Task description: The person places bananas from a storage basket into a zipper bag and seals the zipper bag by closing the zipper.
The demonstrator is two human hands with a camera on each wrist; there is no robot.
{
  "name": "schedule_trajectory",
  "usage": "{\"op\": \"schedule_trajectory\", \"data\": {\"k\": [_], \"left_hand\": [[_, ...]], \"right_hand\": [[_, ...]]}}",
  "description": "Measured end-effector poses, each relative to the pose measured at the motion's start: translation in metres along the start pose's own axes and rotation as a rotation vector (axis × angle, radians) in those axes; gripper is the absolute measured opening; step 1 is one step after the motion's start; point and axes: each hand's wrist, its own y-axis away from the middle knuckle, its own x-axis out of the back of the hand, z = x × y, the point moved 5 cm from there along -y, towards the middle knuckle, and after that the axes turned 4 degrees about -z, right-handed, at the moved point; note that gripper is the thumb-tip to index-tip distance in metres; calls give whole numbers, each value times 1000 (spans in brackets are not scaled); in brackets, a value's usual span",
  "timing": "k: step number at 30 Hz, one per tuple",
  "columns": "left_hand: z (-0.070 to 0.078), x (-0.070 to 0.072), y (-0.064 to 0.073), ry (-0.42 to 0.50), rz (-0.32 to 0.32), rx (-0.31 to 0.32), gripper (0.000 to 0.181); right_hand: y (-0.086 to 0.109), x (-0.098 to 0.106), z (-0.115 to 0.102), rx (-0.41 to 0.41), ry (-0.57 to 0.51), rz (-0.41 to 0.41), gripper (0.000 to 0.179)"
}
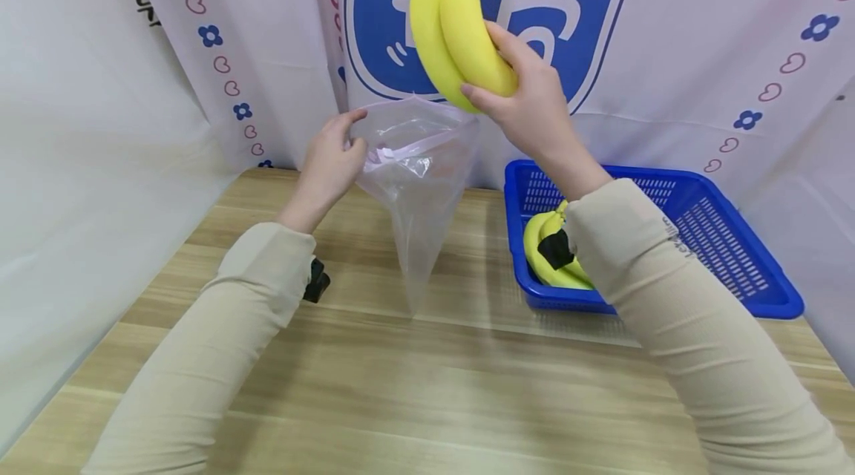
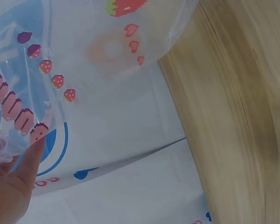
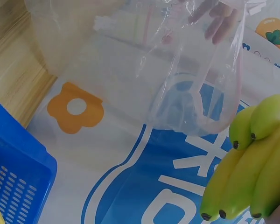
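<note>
Bananas up in right hand, bag in left

Your right hand [image 1: 524, 100] is curled partway round a bunch of bananas [image 1: 461, 37], thumb and fingers on opposite sides. Bunch is raised by the clear bag [image 1: 430, 193]'s mouth; can't tell if they touch. Your left hand [image 1: 332, 157] pinches the bag's rim, thumb and fingers nearly closed. Bag hangs mouth up, narrowing to a low corner over the wooden table [image 1: 374, 401]. Blue basket [image 1: 568, 300] sits right, more bananas [image 1: 534, 241] inside, partly behind your sleeve [image 1: 614, 230].
</note>
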Motion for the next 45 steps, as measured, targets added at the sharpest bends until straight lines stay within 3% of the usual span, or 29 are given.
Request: {"op": "schedule_trajectory", "data": {"k": [6, 15, 19, 35, 45], "left_hand": [[1, -1, 0, -11, -6, -19, 53], [0, 0, 0, 17, -23, 1, 55], [1, 0, 0, 15, -39, -7, 55], [-2, -4, -1, 52, -82, 6, 56], [-7, -8, -3, 100, -125, 37, 58]], "right_hand": [[-2, -12, -4, 6, 67, -78, 63], [1, -22, 4, -31, 310, -319, 62], [2, -25, 8, -23, 377, -387, 61], [8, -34, 10, 78, 588, -498, 64], [9, -42, 11, 144, 660, -539, 59]]}}
